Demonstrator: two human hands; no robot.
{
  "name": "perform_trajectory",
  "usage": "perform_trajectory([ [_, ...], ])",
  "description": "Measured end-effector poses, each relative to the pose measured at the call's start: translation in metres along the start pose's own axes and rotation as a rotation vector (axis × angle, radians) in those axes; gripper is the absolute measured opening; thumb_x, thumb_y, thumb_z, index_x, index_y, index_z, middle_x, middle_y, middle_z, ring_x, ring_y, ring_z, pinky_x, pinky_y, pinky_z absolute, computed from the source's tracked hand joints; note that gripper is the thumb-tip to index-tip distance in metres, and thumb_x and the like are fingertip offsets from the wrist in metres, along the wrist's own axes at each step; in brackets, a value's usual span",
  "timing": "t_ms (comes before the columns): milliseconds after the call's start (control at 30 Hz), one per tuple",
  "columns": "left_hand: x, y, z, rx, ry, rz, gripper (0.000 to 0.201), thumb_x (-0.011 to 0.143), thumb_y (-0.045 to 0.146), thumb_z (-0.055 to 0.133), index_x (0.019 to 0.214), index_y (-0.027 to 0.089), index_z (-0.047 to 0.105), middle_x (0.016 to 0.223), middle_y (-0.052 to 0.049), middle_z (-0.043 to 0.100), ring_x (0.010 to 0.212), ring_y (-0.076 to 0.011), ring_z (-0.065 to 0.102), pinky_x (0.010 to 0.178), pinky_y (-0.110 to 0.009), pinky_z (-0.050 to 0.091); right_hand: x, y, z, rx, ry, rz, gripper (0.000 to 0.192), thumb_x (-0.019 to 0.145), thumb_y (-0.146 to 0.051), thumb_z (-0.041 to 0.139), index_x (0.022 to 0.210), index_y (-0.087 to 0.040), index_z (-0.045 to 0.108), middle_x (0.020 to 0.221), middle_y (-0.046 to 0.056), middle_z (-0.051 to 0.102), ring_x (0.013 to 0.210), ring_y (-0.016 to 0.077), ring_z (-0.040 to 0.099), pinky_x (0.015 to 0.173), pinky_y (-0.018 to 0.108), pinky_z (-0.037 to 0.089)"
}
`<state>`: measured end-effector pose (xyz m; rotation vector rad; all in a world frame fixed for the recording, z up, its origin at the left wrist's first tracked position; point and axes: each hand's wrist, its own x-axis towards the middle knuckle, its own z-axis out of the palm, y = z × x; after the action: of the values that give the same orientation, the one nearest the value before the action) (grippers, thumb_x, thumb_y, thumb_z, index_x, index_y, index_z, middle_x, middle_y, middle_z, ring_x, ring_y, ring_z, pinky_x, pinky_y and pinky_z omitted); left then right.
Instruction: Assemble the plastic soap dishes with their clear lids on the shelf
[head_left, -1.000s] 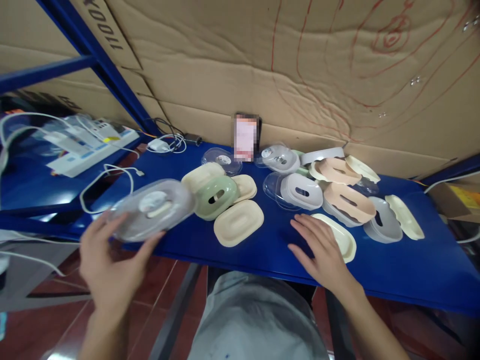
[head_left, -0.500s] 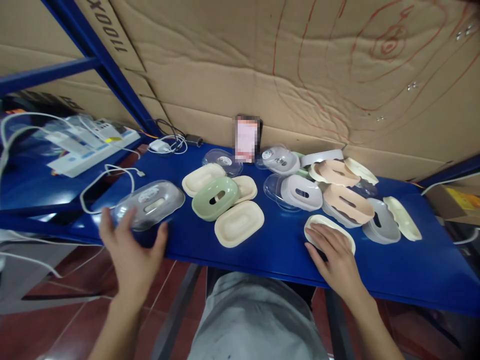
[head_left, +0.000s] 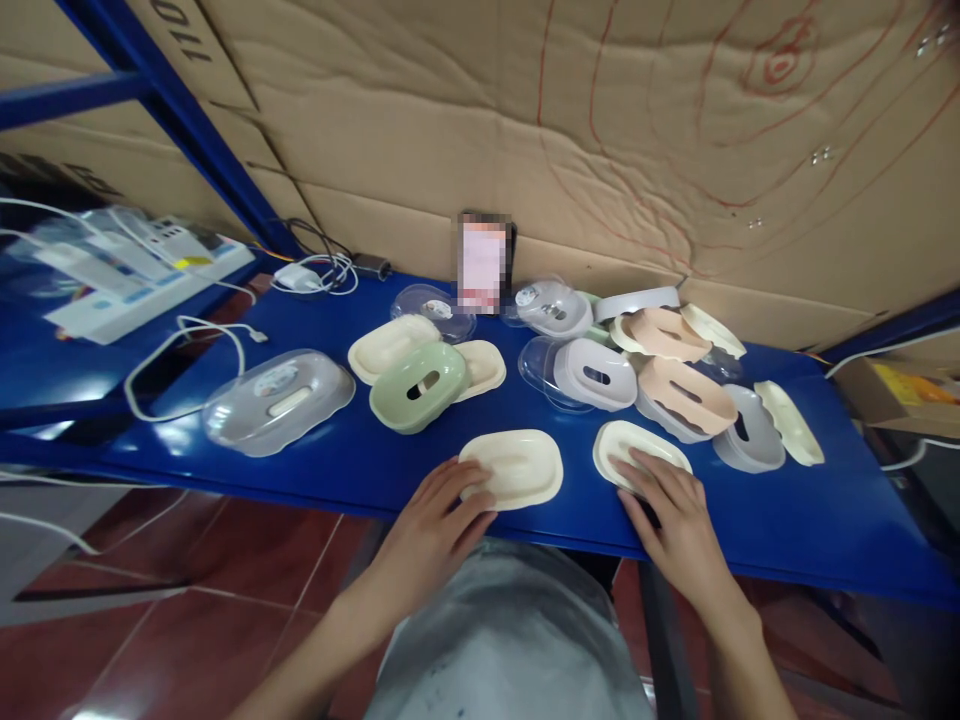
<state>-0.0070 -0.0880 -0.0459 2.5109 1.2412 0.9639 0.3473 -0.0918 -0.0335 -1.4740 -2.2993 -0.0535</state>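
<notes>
Near side, my left hand (head_left: pixel 433 518) pinches a crosswise tray (head_left: pixel 527 466) by its left end, right hand (head_left: pixel 679 510) kinda spread on a second dish (head_left: pixel 627 438).

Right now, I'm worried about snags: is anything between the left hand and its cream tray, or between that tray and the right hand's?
Nothing visible: the left hand holds its cream tray, and only blue tabletop shows between it and the tray under the right hand.
</notes>
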Motion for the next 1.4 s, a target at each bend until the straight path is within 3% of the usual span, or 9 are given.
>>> perform_trajectory([
  [100,0.005,0.003,-0.002,0.008,0.038,0.059,0.009,0.103,0.016,0.066,0.110,0.022,0.068,0.129,-0.010,0.072,0.124,-0.0256,0.069,0.113,-0.049,0.055,0.015,-0.017,0.003,0.041,0.024,-0.058,0.042,0.110,-0.030,0.058,0.152,-0.027,0.057,0.154,0.011,0.062,0.137,0.0306,0.060,0.111,0.051,0.047],
  [167,0.010,-0.003,-0.009,0.078,0.179,0.060,0.017,0.100,0.014,0.070,0.115,0.022,0.068,0.127,-0.010,0.072,0.121,-0.0260,0.070,0.112,-0.049,0.055,0.024,-0.033,0.007,0.085,-0.003,-0.139,0.044,0.110,-0.029,0.059,0.154,-0.025,0.055,0.156,0.011,0.062,0.141,0.0302,0.058,0.115,0.052,0.046],
  [267,0.017,-0.029,-0.022,0.334,0.372,-0.095,0.033,0.097,0.017,0.076,0.129,0.021,0.067,0.133,-0.016,0.070,0.126,-0.0346,0.068,0.106,-0.054,0.055,0.031,-0.052,0.015,0.141,-0.078,-0.249,0.043,0.110,-0.028,0.058,0.153,-0.025,0.056,0.157,0.011,0.061,0.144,0.0296,0.056,0.118,0.054,0.046],
  [367,0.022,-0.057,-0.031,0.470,0.311,-0.209,0.034,0.099,0.025,0.073,0.132,0.016,0.068,0.137,-0.022,0.068,0.126,-0.0410,0.067,0.102,-0.057,0.056,0.030,-0.058,0.021,0.172,-0.098,-0.254,0.042,0.110,-0.027,0.058,0.152,-0.024,0.057,0.157,0.011,0.061,0.144,0.0297,0.056,0.118,0.054,0.048],
  [467,0.022,-0.061,-0.032,0.380,0.279,-0.163,0.026,0.102,0.020,0.068,0.129,0.017,0.069,0.123,-0.016,0.074,0.116,-0.0339,0.072,0.100,-0.050,0.058,0.024,-0.053,0.022,0.197,-0.066,-0.199,0.049,0.109,-0.028,0.059,0.158,-0.025,0.051,0.160,0.012,0.058,0.146,0.0304,0.055,0.118,0.055,0.050],
  [733,0.018,0.002,-0.016,0.043,0.077,0.145,0.033,0.103,0.011,0.067,0.136,0.016,0.064,0.128,-0.011,0.075,0.127,-0.0235,0.068,0.118,-0.044,0.051,0.022,-0.049,0.022,0.205,0.076,-0.166,0.077,0.105,-0.027,0.067,0.172,-0.029,0.029,0.171,0.017,0.042,0.159,0.0355,0.041,0.122,0.058,0.048],
  [1067,0.021,0.000,-0.010,0.135,-0.008,0.147,0.017,0.103,0.025,0.070,0.120,0.020,0.068,0.117,-0.007,0.078,0.115,-0.0237,0.073,0.106,-0.043,0.053,0.045,-0.058,0.028,0.177,0.016,-0.272,0.035,0.106,-0.024,0.065,0.141,-0.023,0.065,0.147,0.010,0.069,0.147,0.0313,0.054,0.118,0.055,0.048],
  [1267,0.021,0.000,-0.008,0.073,-0.019,0.155,0.009,0.105,0.027,0.068,0.113,0.021,0.068,0.113,-0.004,0.078,0.112,-0.0232,0.072,0.106,-0.044,0.050,0.042,-0.062,0.028,0.172,0.030,-0.288,0.030,0.106,-0.012,0.060,0.132,-0.022,0.070,0.136,0.009,0.075,0.135,0.0261,0.063,0.116,0.049,0.047],
  [1400,0.054,-0.015,-0.021,0.018,0.008,0.171,0.014,0.106,0.026,0.065,0.119,0.021,0.070,0.116,-0.006,0.076,0.111,-0.0225,0.072,0.104,-0.042,0.052,0.043,-0.062,0.027,0.181,0.019,-0.280,0.029,0.107,-0.022,0.063,0.135,-0.021,0.068,0.140,0.012,0.072,0.138,0.0279,0.061,0.116,0.050,0.048],
])
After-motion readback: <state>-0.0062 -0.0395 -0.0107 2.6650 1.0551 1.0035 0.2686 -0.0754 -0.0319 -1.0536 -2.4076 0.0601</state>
